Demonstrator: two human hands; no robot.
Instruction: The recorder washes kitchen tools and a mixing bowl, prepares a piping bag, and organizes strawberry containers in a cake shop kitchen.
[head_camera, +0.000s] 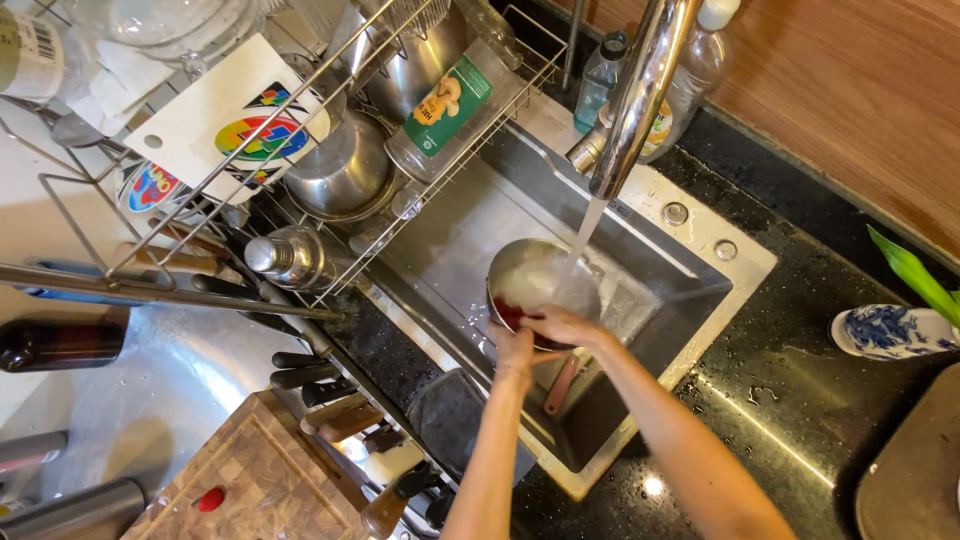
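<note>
Steel round saucepan (535, 275) sits under running water; left hand (513, 347) grips its rim, right hand (565, 326) fingers press inside; best kept tilted.

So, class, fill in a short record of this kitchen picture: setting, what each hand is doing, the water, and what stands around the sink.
Setting: steel sink set in a dark, wet counter
Left hand: grips the near rim of a metal bowl
Right hand: on the bowl's rim, beside the left
Water: running from the tap into the bowl
Left of sink: wire dish rack with pots
Right: blue-and-white vase
</note>
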